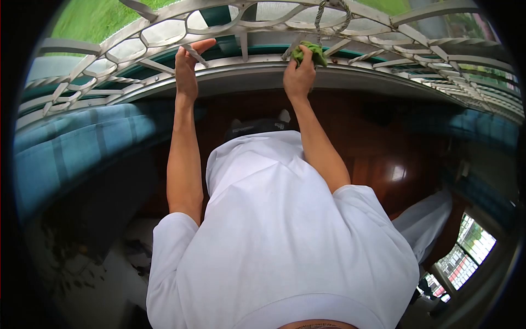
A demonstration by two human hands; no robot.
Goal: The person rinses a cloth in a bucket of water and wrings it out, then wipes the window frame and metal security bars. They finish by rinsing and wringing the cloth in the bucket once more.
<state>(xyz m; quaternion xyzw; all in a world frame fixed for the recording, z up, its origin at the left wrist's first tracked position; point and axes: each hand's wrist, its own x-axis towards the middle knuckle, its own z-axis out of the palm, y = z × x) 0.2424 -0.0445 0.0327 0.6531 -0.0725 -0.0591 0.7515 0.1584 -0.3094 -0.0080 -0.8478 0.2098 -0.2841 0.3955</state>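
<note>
My right hand (299, 79) is closed around a crumpled green cloth (313, 56), which is pressed against the lower part of a white metal window grille (244, 52). Off to its left, my left hand (187, 77) is at a twisted bar (195, 55) of the same grille. Its thumb lies on one side of the bar and the fingers pass behind, with one finger reaching out to the right. The bar and the viewing angle partly hide the fingers of this hand.
A window sill (241, 69) runs below the grille, with a green frame behind the bars. A rope (319, 22) hangs at the top. Blue checked curtains (82, 140) hang at both sides. Reddish-brown flooring (378, 164) shows below. Grass is visible outside.
</note>
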